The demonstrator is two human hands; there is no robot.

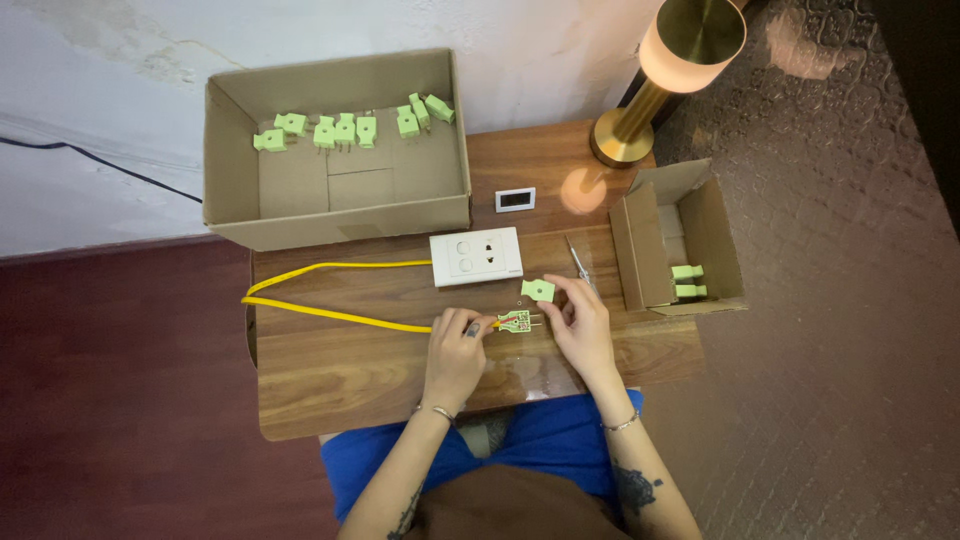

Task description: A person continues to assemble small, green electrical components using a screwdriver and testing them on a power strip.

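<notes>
Wiring looks half done: the left hand (455, 345) pinches the open green plug base (515, 321) on the yellow cable (330, 314), while the right hand (580, 325) fingers grip its loose cover (538, 290). Closing remains. Green plugs fill the large carton (335, 215); a small box (722, 235), socket plate (476, 256) and brass lamp (660, 80) share the wooden table (350, 385).

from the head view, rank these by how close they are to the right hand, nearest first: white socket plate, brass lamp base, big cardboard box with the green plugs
Measured from the right hand:
1. White socket plate, just up and to its left on the table.
2. Brass lamp base, at the table's far edge, above the hand.
3. Big cardboard box, at the far left.
</notes>
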